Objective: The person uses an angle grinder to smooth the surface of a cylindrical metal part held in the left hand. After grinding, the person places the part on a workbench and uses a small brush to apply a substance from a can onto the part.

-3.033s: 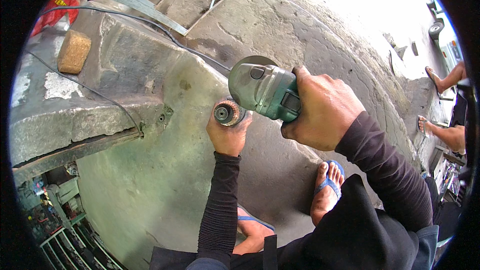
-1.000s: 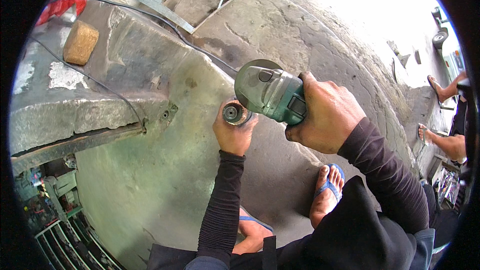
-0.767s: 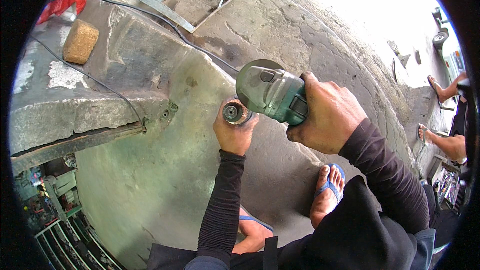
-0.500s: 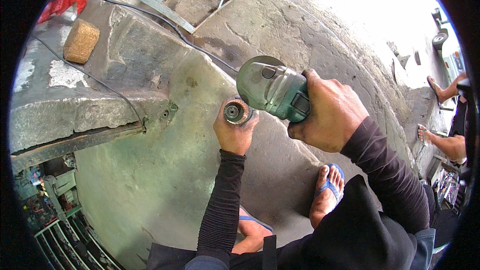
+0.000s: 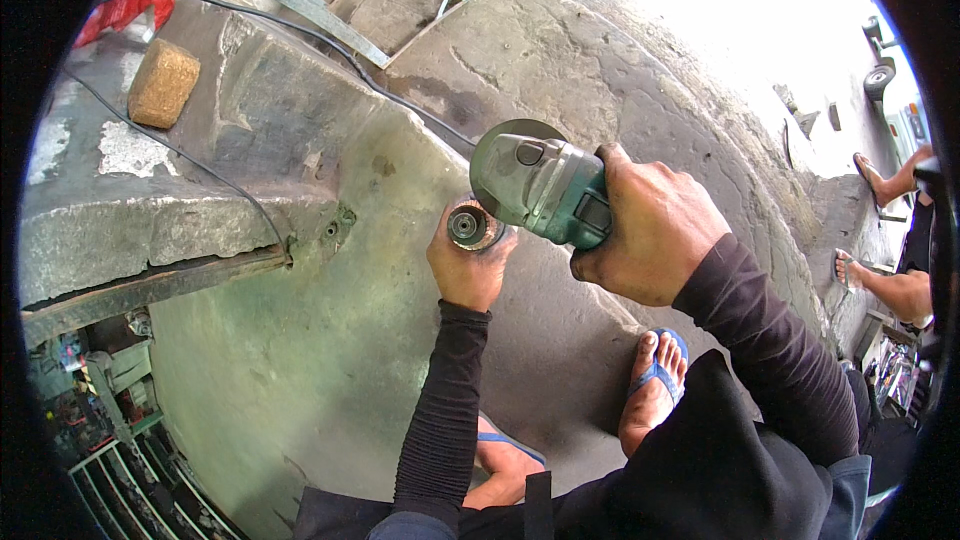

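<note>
My right hand (image 5: 660, 225) is closed round the body of a green angle grinder (image 5: 570, 195). The grinder's round disc (image 5: 518, 127) and grey guard point to the left, and its lower edge comes close to or touches the piece in my other hand. My left hand (image 5: 467, 275) grips a motor armature (image 5: 467, 224), a round part with a coppery ring around a dark centre and a small shaft end facing up. How far the armature reaches down is hidden by the fingers.
A dark cable (image 5: 350, 60) runs across the concrete ledge from the upper left. A brown block (image 5: 163, 83) sits on that ledge near a red bag (image 5: 130, 0). Metal frames (image 5: 395, 0) stand at the top. At the right edge are another person's legs (image 5: 895, 290).
The grinder and my right hand have shifted slightly left and down, and the disc is turned a little. My left hand with the armature has stayed in place.
</note>
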A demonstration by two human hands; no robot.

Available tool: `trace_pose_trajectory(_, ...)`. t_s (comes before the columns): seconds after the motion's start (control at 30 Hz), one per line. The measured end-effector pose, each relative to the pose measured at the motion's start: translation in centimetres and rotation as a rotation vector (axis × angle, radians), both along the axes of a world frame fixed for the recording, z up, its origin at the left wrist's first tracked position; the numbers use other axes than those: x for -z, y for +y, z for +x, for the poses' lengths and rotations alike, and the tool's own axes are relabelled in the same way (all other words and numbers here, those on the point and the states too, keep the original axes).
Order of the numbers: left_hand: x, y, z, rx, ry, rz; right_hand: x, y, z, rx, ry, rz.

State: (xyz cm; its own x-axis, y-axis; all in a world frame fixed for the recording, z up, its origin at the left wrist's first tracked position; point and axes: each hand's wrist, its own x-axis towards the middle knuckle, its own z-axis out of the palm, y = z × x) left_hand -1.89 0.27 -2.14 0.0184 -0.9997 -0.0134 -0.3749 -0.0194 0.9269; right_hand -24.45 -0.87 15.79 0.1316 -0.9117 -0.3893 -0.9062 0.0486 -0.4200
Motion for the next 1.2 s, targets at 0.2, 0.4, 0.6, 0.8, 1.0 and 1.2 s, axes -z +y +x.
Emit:
trace_pose_trajectory(0.2, -0.24, 0.08, -0.03, -0.01, -0.019, 0.015, -0.29, 0.07, -0.28, 0.037, -0.021, -0.032)
trace_pose_trajectory(0.4, 0.1, -0.11, -0.02, 0.009, -0.031, -0.007, -0.11, 0.0, -0.06, 0.005, -0.003, -0.009)
trace_pose_trajectory(0.6, 0.2, 0.03, -0.07, 0.007, 0.006, -0.024, 0.01, -0.04, 0.0, 0.006, -0.02, -0.016)
trace_pose_trajectory(0.8, -0.08, -0.03, -0.17, 0.016, 0.019, -0.037, 0.15, -0.06, -0.17, 0.0, -0.004, 0.005)
trace_pose_trajectory(1.0, -0.44, 0.07, -0.33, -0.022, 0.017, -0.042, -0.19, -0.07, -0.62, 0.044, -0.008, -0.026)
trace_pose_trajectory(1.2, -0.36, -0.06, -0.13, -0.014, -0.006, -0.006, 0.04, -0.06, -0.42, 0.021, -0.03, -0.04)
